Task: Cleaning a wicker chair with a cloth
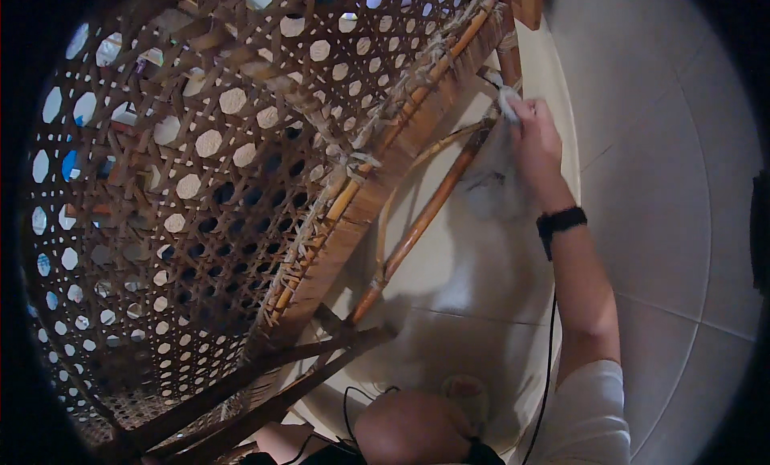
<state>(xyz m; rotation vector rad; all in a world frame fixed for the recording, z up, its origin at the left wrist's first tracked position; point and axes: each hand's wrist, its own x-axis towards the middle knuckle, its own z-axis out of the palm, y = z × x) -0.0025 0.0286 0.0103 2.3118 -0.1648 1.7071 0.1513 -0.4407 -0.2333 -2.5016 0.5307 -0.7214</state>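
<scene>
My right hand [536, 140] is closed on a whitish cloth [491, 180]. A bunched end of the cloth shows at my fingertips and the rest hangs below, a little blurred. The hand is up beside a brown rattan leg [508, 60] of a piece of wicker furniture, at the far end of its frame. The cloth's top lies against or very close to the joint there; I cannot tell if it touches. The furniture's woven cane panel [233, 144] fills the left, edged by a wrapped rattan rim [345, 200] with frayed bindings. My left hand is not in view.
A slanting rattan brace [425, 228] and dark poles [273, 369] cross under the rim. Pale floor tiles [449, 292] lie beneath, and a grey tiled surface [642, 184] runs along the right. A black cable [550, 345] hangs beside my right arm. My bare knee [413, 425] is at the bottom.
</scene>
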